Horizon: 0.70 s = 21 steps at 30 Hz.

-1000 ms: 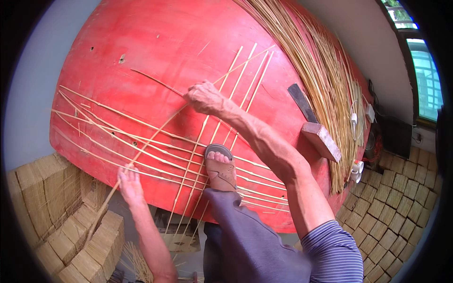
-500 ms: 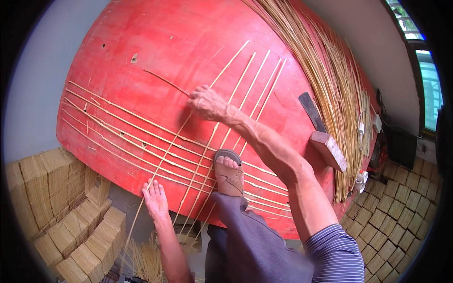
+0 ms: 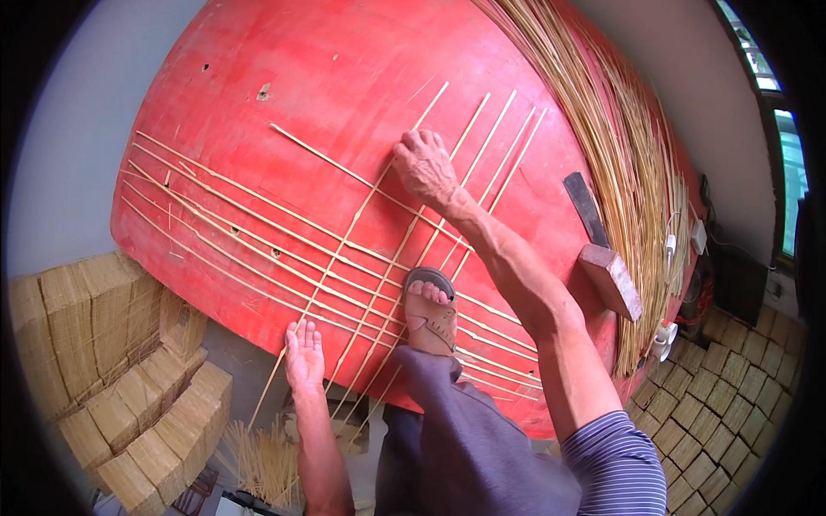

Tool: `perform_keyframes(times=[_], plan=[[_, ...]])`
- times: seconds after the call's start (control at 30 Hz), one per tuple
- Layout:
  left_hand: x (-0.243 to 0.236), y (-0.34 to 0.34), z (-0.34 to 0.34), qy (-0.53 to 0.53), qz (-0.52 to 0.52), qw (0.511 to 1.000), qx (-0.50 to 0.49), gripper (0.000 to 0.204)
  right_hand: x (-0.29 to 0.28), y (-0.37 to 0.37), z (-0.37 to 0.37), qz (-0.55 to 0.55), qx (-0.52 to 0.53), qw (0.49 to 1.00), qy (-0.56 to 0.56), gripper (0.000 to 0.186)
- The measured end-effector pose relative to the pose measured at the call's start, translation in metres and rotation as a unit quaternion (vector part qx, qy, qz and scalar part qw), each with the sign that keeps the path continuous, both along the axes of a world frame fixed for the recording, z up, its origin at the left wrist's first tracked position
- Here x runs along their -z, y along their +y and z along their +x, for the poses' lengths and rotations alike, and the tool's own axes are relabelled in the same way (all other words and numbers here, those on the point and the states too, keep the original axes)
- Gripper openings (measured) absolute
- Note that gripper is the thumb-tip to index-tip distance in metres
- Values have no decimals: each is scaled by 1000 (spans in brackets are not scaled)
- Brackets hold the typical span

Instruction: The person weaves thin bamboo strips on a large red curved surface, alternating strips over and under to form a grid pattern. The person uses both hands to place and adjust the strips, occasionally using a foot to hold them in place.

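My right hand (image 3: pixel 426 168) is closed on the upper part of the leftmost upright bamboo strip (image 3: pixel 354 225). Below it, a pale crosswise strip (image 3: pixel 325 157) runs slantwise to the right over the board. My left hand (image 3: pixel 305 357) lies palm up with fingers stretched, its thumb side against the lower stretch of that upright strip. Between my hands spreads an open lattice of crossed strips (image 3: pixel 372 292). My foot in a brown sandal (image 3: pixel 429 314) presses on the lattice's middle.
The red board (image 3: pixel 284 52) has a few small holes. At its right lie a dark blade (image 3: pixel 586 209), a brick-like block (image 3: pixel 611 280) and a long bundle of strips (image 3: pixel 615 155). Stacked bundles (image 3: pixel 129 404) stand left; cut pieces (image 3: pixel 265 460) lie below.
My right hand has moved right, off the crosswise strip and onto the upright one. More of the crosswise strip now shows, lying farther across. My left hand stays palm up beside the upright strip.
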<state>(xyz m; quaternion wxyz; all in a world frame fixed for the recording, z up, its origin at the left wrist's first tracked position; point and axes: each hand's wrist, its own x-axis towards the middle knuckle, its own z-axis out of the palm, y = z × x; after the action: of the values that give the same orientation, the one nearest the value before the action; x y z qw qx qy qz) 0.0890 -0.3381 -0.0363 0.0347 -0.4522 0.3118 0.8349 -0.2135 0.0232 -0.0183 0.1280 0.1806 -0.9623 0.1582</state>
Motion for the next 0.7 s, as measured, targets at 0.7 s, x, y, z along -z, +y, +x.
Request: perform_keyframes(times=[0.7], plan=[[-6, 7, 14, 8, -54, 998, -41, 36, 7, 12, 1, -40, 5, 998, -50, 16]])
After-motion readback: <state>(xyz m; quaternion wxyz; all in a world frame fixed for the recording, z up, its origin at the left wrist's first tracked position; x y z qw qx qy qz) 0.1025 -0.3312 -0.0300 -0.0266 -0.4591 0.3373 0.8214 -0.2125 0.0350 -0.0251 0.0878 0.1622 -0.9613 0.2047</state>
